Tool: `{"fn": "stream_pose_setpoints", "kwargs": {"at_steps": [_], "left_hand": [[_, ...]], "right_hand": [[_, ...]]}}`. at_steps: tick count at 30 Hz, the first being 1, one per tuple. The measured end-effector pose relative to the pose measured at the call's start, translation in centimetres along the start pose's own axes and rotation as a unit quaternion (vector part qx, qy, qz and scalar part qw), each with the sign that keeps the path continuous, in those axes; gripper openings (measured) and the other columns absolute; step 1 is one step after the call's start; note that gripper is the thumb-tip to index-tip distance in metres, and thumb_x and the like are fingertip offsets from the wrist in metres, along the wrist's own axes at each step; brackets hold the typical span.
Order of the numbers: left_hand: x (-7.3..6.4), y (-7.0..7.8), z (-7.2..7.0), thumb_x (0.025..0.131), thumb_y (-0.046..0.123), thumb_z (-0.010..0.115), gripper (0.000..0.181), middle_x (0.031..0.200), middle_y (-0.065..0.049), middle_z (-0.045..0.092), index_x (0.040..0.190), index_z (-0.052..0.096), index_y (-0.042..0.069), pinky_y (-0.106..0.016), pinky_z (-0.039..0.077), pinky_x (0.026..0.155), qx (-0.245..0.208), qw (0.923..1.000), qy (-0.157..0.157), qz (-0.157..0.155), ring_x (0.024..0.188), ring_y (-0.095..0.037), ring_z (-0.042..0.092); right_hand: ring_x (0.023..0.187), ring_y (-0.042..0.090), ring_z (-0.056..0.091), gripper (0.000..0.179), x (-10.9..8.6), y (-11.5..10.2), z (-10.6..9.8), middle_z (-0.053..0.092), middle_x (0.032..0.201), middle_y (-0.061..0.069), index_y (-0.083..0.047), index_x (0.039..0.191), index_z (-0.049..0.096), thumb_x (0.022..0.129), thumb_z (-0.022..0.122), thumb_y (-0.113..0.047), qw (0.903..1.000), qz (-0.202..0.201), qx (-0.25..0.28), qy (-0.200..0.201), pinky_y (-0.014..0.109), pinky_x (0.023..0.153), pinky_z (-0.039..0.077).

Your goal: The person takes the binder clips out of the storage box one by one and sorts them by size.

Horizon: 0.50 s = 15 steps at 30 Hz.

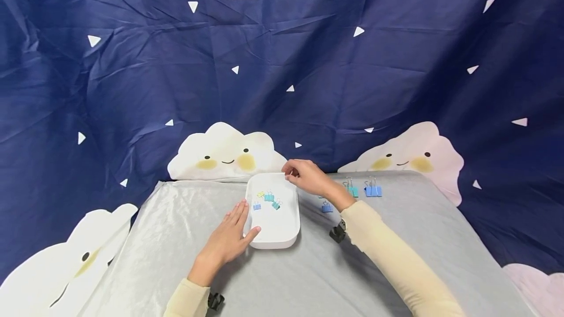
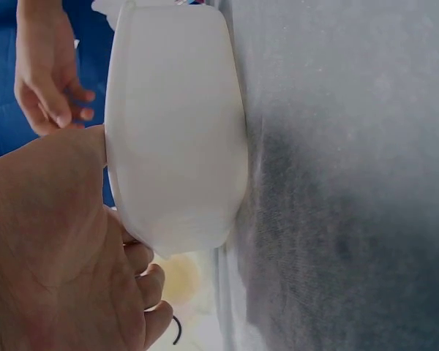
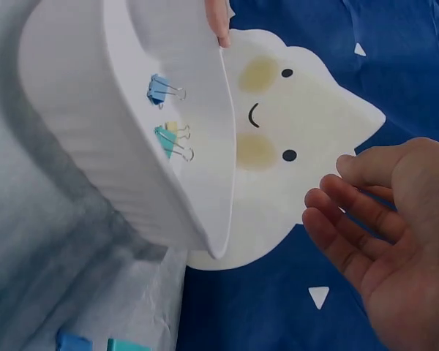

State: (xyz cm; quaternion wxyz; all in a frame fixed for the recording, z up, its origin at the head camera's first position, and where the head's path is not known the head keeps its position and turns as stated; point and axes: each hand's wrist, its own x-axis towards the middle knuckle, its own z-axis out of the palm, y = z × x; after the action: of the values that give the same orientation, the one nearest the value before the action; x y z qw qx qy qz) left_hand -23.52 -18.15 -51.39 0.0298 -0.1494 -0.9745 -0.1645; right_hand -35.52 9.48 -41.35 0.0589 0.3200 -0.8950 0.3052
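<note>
A white rectangular tub (image 1: 273,229) stands on the grey cloth with several small binder clips inside: a yellow one (image 1: 261,194), a blue one (image 1: 257,206) and teal ones (image 1: 269,197). My left hand (image 1: 229,234) rests against its left side, fingers along the rim and thumb over the near left corner. In the left wrist view the palm lies beside the tub's outer wall (image 2: 179,131). Over the far right corner hovers my right hand (image 1: 306,176); in the right wrist view its fingers (image 3: 358,219) are loosely bent, apart from the tub, with nothing between them.
Right of the tub lie more binder clips: a large blue one (image 1: 373,191), a teal one (image 1: 353,191) and a smaller blue one (image 1: 326,207), partly beside my right forearm. A navy curtain (image 1: 282,62) with white clouds hangs behind the cloth-covered table (image 1: 317,278).
</note>
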Motion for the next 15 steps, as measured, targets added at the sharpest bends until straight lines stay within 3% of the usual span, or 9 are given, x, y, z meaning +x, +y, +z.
{"fn": "stream_pose_setpoints", "kwargs": {"at_steps": [15], "left_hand": [[-0.3,0.4,-0.5,0.109,0.056,0.050,0.085,0.174,-0.022,0.029,0.164,0.031,-0.005,-0.058,0.028,0.132,-0.013,0.9997,0.016,0.014,0.162,-0.041,0.029]], "right_hand": [[0.101,0.020,0.073,0.018,3.9,-1.0,3.1,0.079,0.109,0.007,-0.006,0.118,0.076,0.102,0.072,-0.012,0.9989,0.027,-0.015,-0.035,0.036,0.088,0.063]]}}
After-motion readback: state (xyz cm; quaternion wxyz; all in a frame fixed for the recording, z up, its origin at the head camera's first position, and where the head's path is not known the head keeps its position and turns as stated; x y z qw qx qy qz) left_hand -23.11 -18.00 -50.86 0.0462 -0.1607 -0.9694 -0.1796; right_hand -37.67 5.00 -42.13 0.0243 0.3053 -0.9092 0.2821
